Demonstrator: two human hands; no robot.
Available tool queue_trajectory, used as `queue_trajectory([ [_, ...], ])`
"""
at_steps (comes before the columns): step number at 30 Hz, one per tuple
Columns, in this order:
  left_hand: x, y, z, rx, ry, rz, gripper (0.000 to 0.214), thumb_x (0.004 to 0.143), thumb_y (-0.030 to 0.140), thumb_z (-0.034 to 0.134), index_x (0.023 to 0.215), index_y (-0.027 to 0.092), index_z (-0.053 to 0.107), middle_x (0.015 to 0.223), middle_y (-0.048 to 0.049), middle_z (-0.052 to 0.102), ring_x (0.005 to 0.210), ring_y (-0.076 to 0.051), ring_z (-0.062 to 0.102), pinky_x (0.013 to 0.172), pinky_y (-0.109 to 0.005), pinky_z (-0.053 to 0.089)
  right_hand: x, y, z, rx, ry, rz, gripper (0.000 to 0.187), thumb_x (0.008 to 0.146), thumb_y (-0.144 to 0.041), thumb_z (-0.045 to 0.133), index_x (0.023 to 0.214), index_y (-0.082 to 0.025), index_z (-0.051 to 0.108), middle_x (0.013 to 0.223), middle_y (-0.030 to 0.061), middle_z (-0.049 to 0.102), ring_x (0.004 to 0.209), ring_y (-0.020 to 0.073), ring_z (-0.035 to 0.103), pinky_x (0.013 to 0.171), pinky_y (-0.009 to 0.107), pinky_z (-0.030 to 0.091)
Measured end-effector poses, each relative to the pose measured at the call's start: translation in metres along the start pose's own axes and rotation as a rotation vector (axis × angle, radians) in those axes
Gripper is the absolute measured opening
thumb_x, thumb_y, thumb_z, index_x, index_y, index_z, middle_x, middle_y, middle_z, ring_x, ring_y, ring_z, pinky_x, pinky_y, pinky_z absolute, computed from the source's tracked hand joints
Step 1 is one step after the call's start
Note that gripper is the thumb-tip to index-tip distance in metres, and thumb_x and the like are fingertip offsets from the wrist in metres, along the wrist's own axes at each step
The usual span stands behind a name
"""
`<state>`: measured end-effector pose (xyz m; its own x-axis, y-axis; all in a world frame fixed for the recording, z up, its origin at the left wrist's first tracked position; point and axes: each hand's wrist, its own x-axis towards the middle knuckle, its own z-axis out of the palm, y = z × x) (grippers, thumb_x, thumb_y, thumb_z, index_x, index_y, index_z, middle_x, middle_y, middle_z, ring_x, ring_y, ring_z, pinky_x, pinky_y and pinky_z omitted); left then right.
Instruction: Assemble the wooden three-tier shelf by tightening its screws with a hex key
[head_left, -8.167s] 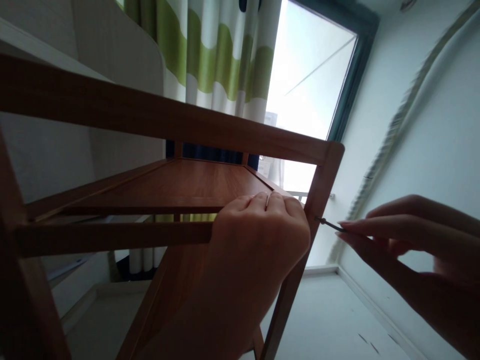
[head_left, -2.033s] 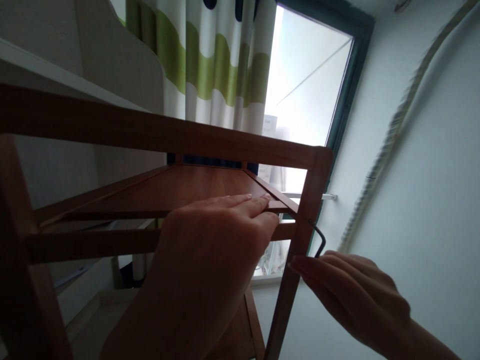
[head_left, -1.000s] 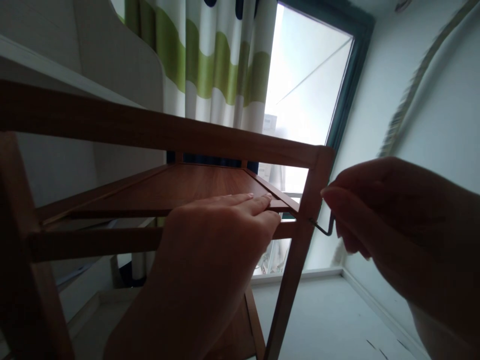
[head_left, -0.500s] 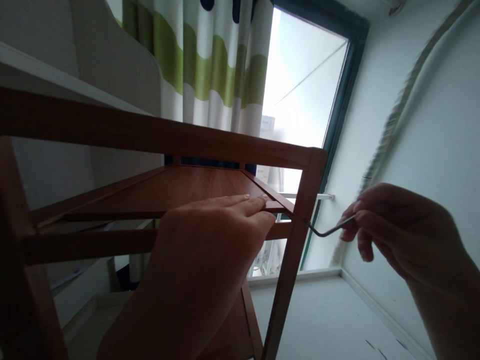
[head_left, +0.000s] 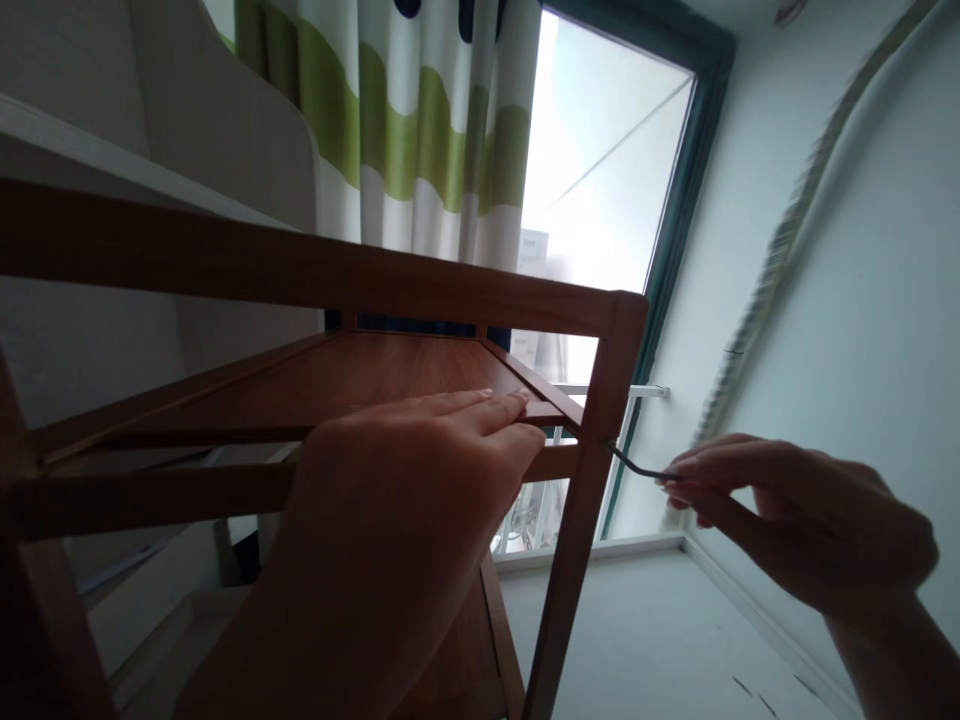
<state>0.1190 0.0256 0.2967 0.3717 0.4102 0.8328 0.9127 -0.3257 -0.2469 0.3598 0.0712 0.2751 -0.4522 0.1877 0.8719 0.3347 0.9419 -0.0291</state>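
Note:
A reddish-brown wooden shelf unit (head_left: pixel 420 275) spans the view, its corner post (head_left: pixel 589 470) on the right. My left hand (head_left: pixel 420 460) holds the front edge of the middle shelf board (head_left: pixel 405 365), fingers laid over it and pointing right; its palm side is hidden. On the right, my right hand (head_left: pixel 787 510) pinches the end of a thin bent hex key (head_left: pixel 634 467) between thumb and fingers. The key's other end meets the outer side of the post, level with the lower rail (head_left: pixel 157 500). Its fitting there is too small to make out.
Behind the unit hangs a white and green curtain (head_left: pixel 420 130) beside a bright window (head_left: pixel 607 130) with a dark green frame. A wrapped pipe (head_left: pixel 787 230) runs down the pale right wall. Another wooden shelf (head_left: pixel 457 660) lies lower down, and pale furniture (head_left: pixel 217 130) stands at left.
My right hand has moved down and turned over, with the hex key's held end swinging slightly lower. My left hand stays on the board. The view has shifted slightly.

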Motion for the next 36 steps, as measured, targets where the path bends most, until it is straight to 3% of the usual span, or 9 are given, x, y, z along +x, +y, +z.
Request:
queue_trajectory([
  [6, 0.0, 0.0, -0.001, 0.003, -0.01, -0.022, 0.03, 0.062, 0.012, 0.075, 0.088, 0.026, 0.069, 0.097, 0.0054, 0.072, 0.083, -0.025, 0.068, 0.056, -0.034, 0.051, -0.006, -0.025, 0.016, -0.426, -0.15, -0.267, 0.018, 0.081, -0.005, 0.059, 0.096, -0.013, 0.058, 0.087, 0.004, 0.068, 0.074, 0.0143, 0.064, 0.06, 0.024, 0.052],
  [9, 0.001, -0.001, 0.0, -0.007, 0.003, -0.004, 0.025, 0.063, 0.016, 0.074, 0.085, 0.027, 0.069, 0.097, 0.005, 0.072, 0.083, -0.026, 0.068, 0.057, -0.034, 0.051, 0.0, -0.035, 0.023, -0.449, -0.176, -0.299, 0.008, 0.087, -0.012, 0.052, 0.093, -0.013, 0.057, 0.089, 0.0064, 0.067, 0.076, 0.0153, 0.064, 0.062, 0.025, 0.051],
  [14, 0.001, -0.003, 0.003, -0.026, -0.012, 0.009, 0.018, 0.069, 0.024, 0.07, 0.086, 0.027, 0.069, 0.092, 0.0021, 0.072, 0.075, -0.027, 0.068, 0.053, -0.037, 0.051, 0.018, -0.049, 0.026, -0.413, -0.208, -0.32, 0.041, 0.096, -0.013, 0.021, 0.078, -0.013, 0.058, 0.063, 0.0038, 0.061, 0.053, 0.0115, 0.057, 0.052, 0.025, 0.048],
  [18, 0.0, -0.004, 0.004, -0.042, -0.041, 0.002, 0.02, 0.072, 0.022, 0.065, 0.091, 0.027, 0.068, 0.097, 0.0008, 0.071, 0.08, -0.027, 0.067, 0.058, -0.038, 0.052, 0.03, -0.059, 0.025, -0.386, -0.286, -0.337, 0.044, 0.092, -0.008, 0.024, 0.062, -0.015, 0.056, 0.061, 0.0036, 0.058, 0.049, 0.0111, 0.053, 0.051, 0.026, 0.047],
  [21, 0.0, -0.004, 0.003, -0.058, -0.058, 0.01, 0.021, 0.076, 0.018, 0.058, 0.092, 0.027, 0.067, 0.1, 0.0009, 0.07, 0.086, -0.027, 0.066, 0.063, -0.04, 0.052, 0.038, -0.064, 0.025, -0.348, -0.24, -0.283, 0.036, 0.089, -0.006, 0.035, 0.061, -0.016, 0.055, 0.06, 0.0001, 0.055, 0.049, 0.009, 0.049, 0.046, 0.024, 0.044],
  [24, 0.001, -0.005, 0.003, -0.106, -0.067, 0.025, 0.019, 0.075, 0.016, 0.056, 0.088, 0.025, 0.067, 0.1, -0.0002, 0.07, 0.086, -0.027, 0.066, 0.064, -0.04, 0.053, 0.046, -0.064, 0.024, -0.284, -0.132, -0.135, 0.028, 0.085, -0.008, 0.048, 0.059, -0.016, 0.051, 0.053, -0.0053, 0.046, 0.043, 0.0036, 0.039, 0.039, 0.017, 0.038],
  [26, 0.001, -0.005, 0.002, -0.115, -0.072, 0.021, 0.018, 0.074, 0.014, 0.056, 0.085, 0.025, 0.067, 0.098, -0.0005, 0.071, 0.083, -0.026, 0.067, 0.062, -0.039, 0.053, 0.051, -0.063, 0.023, -0.297, -0.138, -0.131, 0.025, 0.083, -0.009, 0.051, 0.06, -0.017, 0.05, 0.053, -0.0064, 0.043, 0.042, 0.0028, 0.036, 0.038, 0.016, 0.035],
  [30, 0.0, -0.005, 0.003, -0.084, -0.03, 0.008, 0.012, 0.073, 0.017, 0.062, 0.081, 0.024, 0.066, 0.095, 0.0014, 0.072, 0.083, -0.026, 0.068, 0.06, -0.039, 0.053, 0.059, -0.062, 0.017, -0.353, -0.183, -0.147, 0.017, 0.084, -0.011, 0.052, 0.069, -0.019, 0.054, 0.064, -0.0042, 0.057, 0.046, 0.0051, 0.046, 0.039, 0.019, 0.037],
  [36, 0.0, -0.002, 0.002, -0.012, 0.014, 0.04, 0.022, 0.066, 0.016, 0.069, 0.085, 0.027, 0.069, 0.098, 0.0047, 0.072, 0.079, -0.025, 0.069, 0.053, -0.035, 0.051, 0.071, -0.053, 0.005, -0.162, 0.008, 0.229, 0.006, 0.079, -0.02, 0.065, 0.078, -0.023, 0.06, 0.052, -0.0085, 0.057, 0.038, 0.0033, 0.048, 0.034, 0.011, 0.038],
])
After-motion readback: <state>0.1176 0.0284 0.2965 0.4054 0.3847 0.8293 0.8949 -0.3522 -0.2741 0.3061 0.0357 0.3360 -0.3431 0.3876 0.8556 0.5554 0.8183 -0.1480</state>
